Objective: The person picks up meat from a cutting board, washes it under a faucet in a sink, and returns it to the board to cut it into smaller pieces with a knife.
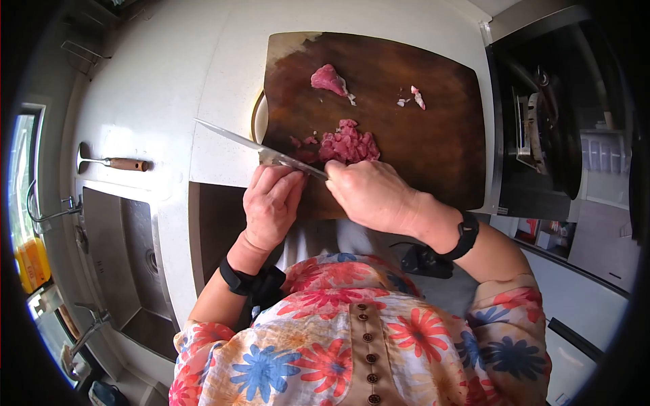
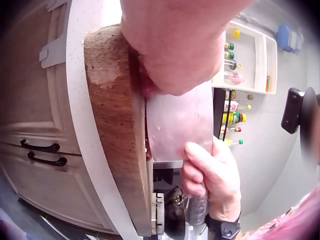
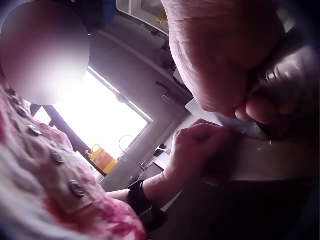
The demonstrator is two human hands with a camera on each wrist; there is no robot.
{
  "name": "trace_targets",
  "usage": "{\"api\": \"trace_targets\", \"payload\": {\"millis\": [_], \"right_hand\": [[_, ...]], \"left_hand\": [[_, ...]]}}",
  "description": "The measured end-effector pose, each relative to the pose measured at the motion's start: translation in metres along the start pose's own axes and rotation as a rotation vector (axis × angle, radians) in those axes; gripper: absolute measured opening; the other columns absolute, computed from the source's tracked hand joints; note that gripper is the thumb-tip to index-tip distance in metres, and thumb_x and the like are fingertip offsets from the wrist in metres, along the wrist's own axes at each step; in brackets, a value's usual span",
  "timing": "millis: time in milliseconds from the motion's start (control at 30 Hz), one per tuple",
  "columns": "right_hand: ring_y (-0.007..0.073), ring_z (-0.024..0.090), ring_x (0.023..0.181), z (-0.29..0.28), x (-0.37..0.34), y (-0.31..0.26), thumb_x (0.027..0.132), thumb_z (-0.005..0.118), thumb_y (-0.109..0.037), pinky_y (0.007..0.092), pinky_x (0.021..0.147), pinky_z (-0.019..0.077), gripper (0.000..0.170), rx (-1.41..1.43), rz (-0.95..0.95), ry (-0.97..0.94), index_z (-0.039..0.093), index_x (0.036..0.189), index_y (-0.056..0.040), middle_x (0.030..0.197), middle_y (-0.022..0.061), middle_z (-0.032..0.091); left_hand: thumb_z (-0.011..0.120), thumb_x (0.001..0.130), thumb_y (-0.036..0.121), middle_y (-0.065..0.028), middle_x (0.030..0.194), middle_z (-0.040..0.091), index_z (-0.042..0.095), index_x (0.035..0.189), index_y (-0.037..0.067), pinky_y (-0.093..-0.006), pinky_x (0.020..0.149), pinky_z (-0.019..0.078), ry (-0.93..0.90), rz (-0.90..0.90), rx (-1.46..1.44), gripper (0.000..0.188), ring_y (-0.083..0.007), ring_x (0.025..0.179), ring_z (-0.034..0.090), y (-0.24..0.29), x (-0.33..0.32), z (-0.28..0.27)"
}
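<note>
My right hand (image 1: 376, 196) grips the handle of a broad-bladed cleaver (image 2: 180, 125), its thumb against the blade. The blade points left across the near side of a thick, dark wooden cutting board (image 1: 433, 155). Beside the blade, my left hand (image 1: 274, 203) has its fingers bent at the board's near left edge. Some red meat (image 2: 146, 86) shows beneath that hand in the left wrist view, mostly hidden by it. Just beyond the cleaver sits a pile of diced meat (image 1: 349, 143). Farther back lie a larger meat chunk (image 1: 328, 79) and white fatty scraps (image 1: 418, 98).
On the counter at left lies a wooden-handled utensil (image 1: 128, 164), near a steel sink (image 1: 115, 250). A stove (image 1: 535, 189) with a dark pan borders the board's right side. Several bottles (image 2: 232, 117) stand by the wall. A yellow jug (image 3: 102, 159) is by the window.
</note>
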State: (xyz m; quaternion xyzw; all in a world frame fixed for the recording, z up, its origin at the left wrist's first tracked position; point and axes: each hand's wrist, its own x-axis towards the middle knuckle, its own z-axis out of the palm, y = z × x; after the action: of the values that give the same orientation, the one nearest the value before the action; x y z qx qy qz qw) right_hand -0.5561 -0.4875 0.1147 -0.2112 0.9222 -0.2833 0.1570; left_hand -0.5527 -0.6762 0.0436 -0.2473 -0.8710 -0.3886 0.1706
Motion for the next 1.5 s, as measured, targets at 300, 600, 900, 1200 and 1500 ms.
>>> {"api": "trace_targets", "payload": {"millis": [300, 600, 900, 1200, 1500], "right_hand": [[0.0407, 0.062, 0.064, -0.026, -0.046, 0.007, 0.093, 0.049, -0.014, 0.0496, 0.058, 0.049, 0.016, 0.023, 0.139, -0.123, 0.049, 0.086, -0.0003, 0.062, 0.0211, 0.059], [0.0402, 0.06, 0.06, -0.013, -0.034, 0.006, 0.091, 0.052, -0.012, 0.0479, 0.053, 0.0474, 0.014, 0.025, 0.057, -0.12, 0.048, 0.086, -0.0001, 0.061, 0.0199, 0.058], [0.0423, 0.059, 0.062, -0.01, -0.021, 0.011, 0.091, 0.053, -0.014, 0.0488, 0.054, 0.0465, 0.018, 0.077, 0.022, -0.046, 0.048, 0.082, 0.0005, 0.063, 0.0211, 0.057], [0.0413, 0.062, 0.063, -0.027, -0.054, 0.001, 0.092, 0.049, -0.014, 0.0491, 0.057, 0.0494, 0.015, 0.029, 0.127, -0.134, 0.049, 0.086, 0.0, 0.062, 0.0201, 0.06], [0.0403, 0.061, 0.061, 0.005, 0.002, 0.004, 0.091, 0.052, -0.015, 0.0495, 0.054, 0.0469, 0.019, 0.029, -0.026, 0.019, 0.047, 0.082, 0.0004, 0.062, 0.0203, 0.058]], "left_hand": [[0.074, 0.071, -0.001, -0.0062, 0.086, 0.061, 0.068, 0.087, 0.005, -0.0329, 0.064, 0.0486, 0.045, -0.062, -0.031, 0.019, -0.0239, 0.075, 0.057, 0.004, 0.001, -0.004], [0.075, 0.069, -0.002, -0.0056, 0.085, 0.061, 0.068, 0.087, 0.005, -0.0329, 0.062, 0.0488, 0.043, -0.034, 0.003, 0.021, -0.0237, 0.074, 0.058, -0.001, -0.002, 0.0], [0.073, 0.072, -0.004, -0.0071, 0.085, 0.063, 0.069, 0.088, 0.005, -0.0327, 0.065, 0.0503, 0.005, -0.059, 0.001, 0.018, -0.0244, 0.075, 0.06, 0.001, -0.002, -0.001], [0.073, 0.071, -0.004, -0.0069, 0.083, 0.062, 0.068, 0.086, 0.006, -0.0323, 0.065, 0.0496, 0.022, -0.053, -0.028, 0.019, -0.0239, 0.075, 0.059, 0.001, -0.001, 0.0], [0.072, 0.071, -0.005, -0.0069, 0.082, 0.061, 0.067, 0.085, 0.005, -0.0321, 0.065, 0.0495, -0.007, -0.023, 0.009, 0.018, -0.0244, 0.075, 0.059, 0.0, -0.003, -0.003]]}}
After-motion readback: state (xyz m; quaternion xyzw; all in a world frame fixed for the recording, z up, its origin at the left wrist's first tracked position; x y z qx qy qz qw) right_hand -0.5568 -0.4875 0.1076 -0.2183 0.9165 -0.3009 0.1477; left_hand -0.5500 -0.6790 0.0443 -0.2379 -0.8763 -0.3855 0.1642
